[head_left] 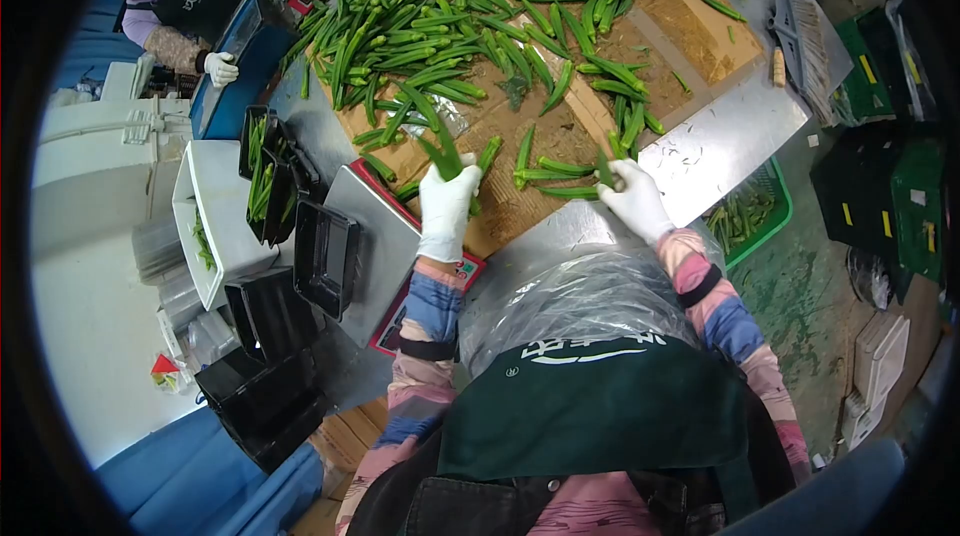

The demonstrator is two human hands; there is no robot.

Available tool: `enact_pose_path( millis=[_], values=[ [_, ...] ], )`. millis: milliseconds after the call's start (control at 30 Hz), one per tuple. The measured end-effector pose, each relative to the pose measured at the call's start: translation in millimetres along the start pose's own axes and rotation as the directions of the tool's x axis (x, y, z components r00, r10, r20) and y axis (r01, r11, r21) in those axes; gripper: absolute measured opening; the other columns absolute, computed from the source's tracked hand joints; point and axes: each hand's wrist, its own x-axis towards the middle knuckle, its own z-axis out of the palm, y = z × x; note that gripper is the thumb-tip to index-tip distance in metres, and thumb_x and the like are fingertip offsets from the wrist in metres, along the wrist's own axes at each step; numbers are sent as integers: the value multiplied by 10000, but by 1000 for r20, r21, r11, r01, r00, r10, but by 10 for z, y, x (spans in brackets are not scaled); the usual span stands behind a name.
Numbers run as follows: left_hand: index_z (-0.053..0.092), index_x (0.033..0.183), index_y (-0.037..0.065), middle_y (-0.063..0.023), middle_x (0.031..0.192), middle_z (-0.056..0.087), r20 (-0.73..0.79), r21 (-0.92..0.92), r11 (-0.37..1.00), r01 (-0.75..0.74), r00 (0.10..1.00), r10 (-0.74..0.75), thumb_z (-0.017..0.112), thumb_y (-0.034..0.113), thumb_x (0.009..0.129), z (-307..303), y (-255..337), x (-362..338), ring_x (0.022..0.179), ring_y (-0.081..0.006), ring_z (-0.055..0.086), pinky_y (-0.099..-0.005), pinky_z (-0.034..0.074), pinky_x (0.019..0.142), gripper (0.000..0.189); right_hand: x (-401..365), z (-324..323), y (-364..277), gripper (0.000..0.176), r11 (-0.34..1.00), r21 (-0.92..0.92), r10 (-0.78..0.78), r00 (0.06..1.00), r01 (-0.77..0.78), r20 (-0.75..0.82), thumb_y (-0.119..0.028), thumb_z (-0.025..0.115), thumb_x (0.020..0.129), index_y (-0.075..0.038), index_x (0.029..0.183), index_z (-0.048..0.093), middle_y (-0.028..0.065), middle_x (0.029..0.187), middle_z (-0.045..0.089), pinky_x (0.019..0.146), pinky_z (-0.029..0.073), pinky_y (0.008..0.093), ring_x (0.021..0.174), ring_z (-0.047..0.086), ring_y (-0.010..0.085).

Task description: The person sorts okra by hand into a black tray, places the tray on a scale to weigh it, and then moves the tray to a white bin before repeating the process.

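Observation:
My left hand [447,204], in a white glove, is closed around several green okra pods [444,158] that stick up past the fingers. It is above the front left edge of the cardboard [520,198]. My right hand [636,200], gloved too, pinches a single okra pod [605,170] over the front right part of the cardboard. Between the hands a few loose pods [552,174] lie on the cardboard. Beyond them spreads a large heap of okra [420,36].
A red-edged scale [388,198] with a black tray [326,258] is at left, near a white bin [222,226] and stacked black trays [268,311]. A brush [800,51] rests on the metal table's right side, above a green crate [785,198]. A co-worker's gloved hand [221,69] is upper left.

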Motion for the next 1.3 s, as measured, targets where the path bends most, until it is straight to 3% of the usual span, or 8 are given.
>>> enact_pose_path(
  millis=[267,400,500,700,900,1067,1200,1300],
  values=[
    [691,1071,20,-81,913,732,-4,905,402,-141,941,339,744,96,801,231,-420,277,850,-192,690,-351,527,779,286,458,376,-271,257,747,-570,-290,940,341,183,-200,737,778,-102,1014,705,115,1003,651,859,500,440,1019,632,302],
    [704,1079,25,-73,897,739,23,154,987,-55,998,52,756,106,849,31,-425,293,804,-163,684,-319,527,728,249,450,228,-117,282,905,-367,-229,973,216,10,-222,712,857,-46,1076,683,177,1055,681,890,511,450,1024,647,355],
    [651,1218,1,-91,1067,720,348,-429,832,352,914,-208,695,100,900,-76,34,30,927,-184,684,-292,523,753,337,318,-24,-178,356,976,-201,-87,996,82,-12,-247,700,902,-24,1175,648,203,1150,684,941,509,438,1104,639,364],
    [607,1286,-14,-114,1112,706,421,-560,747,358,900,-115,696,132,901,-6,-22,-6,1015,-201,663,-314,521,841,421,-11,211,-273,243,765,-443,-434,883,466,179,-159,693,793,-91,1023,656,117,936,646,795,498,419,902,630,294],
    [666,1182,-26,-74,1076,710,188,14,999,-34,982,31,734,170,859,359,159,162,932,-173,658,-313,519,851,384,-85,464,-140,202,630,-623,-410,880,463,240,-127,566,852,-90,1041,628,86,957,585,758,486,389,933,594,244],
    [699,1079,71,-196,1045,728,126,752,642,-149,989,82,748,204,783,783,64,420,984,-355,703,-417,545,838,328,-52,370,-225,170,555,-698,-387,884,452,264,-152,588,842,-96,999,622,85,952,585,763,468,383,923,591,250],
    [695,1097,50,-193,1004,737,160,878,431,-207,977,143,740,219,779,944,-1,480,971,-381,700,-425,541,858,362,-30,429,-184,228,597,-666,-341,893,447,293,-196,659,809,-79,1002,623,95,923,593,781,472,402,914,599,269],
    [697,1085,35,-173,977,745,188,700,663,-264,964,185,750,209,777,731,9,528,917,-322,723,-398,546,830,357,-114,320,-140,319,729,-555,-305,916,401,260,-224,721,781,-48,1028,623,121,940,622,804,485,426,925,615,291]
  ],
)
